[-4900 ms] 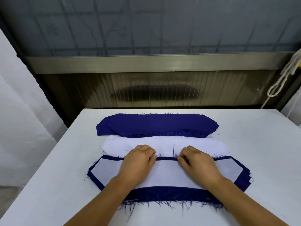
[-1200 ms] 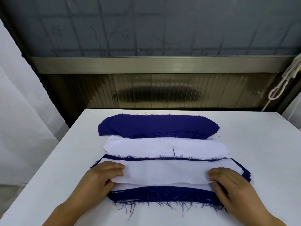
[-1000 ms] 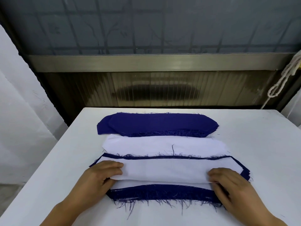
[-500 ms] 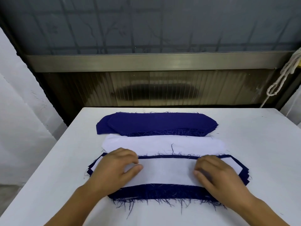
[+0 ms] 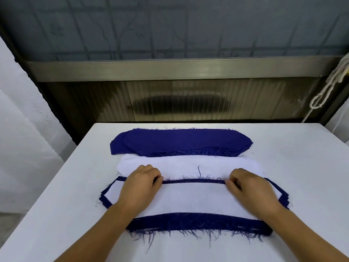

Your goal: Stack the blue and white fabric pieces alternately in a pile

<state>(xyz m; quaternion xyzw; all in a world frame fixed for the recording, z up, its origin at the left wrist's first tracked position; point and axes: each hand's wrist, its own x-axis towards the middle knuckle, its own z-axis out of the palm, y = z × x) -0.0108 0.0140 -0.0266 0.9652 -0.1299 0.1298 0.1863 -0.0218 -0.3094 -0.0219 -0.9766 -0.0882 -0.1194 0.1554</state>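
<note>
**Both hands on the far edge of the near pile**

Surface (image 5: pixel 292 167) white, filling the lower half of the frame; three lots of fabric lie on it in rows at centre. Farthest, upper centre: blue stack (image 5: pixel 181 141), several layers, frayed along its near edge. Just below it, partly tucked under that edge: white stack (image 5: pixel 188 164), loose threads showing on its near side. Nearest, lower centre: pile (image 5: pixel 192 201), top layer white, blue borders showing on all sides, long blue threads hanging from the near edge.

Left hand (image 5: pixel 140 186) rests on the left part of the pile, fingers curled at the far edge, where the thin blue border runs; right hand (image 5: pixel 249 188) likewise on the right part, fingertips bent down at the same edge. Whether either hand pinches a layer or only presses on it, I cannot tell. Both forearms cross the pile from the lower edge of the frame.

Right edge, upper: cord (image 5: pixel 328 87), white, looped, hanging.
</note>
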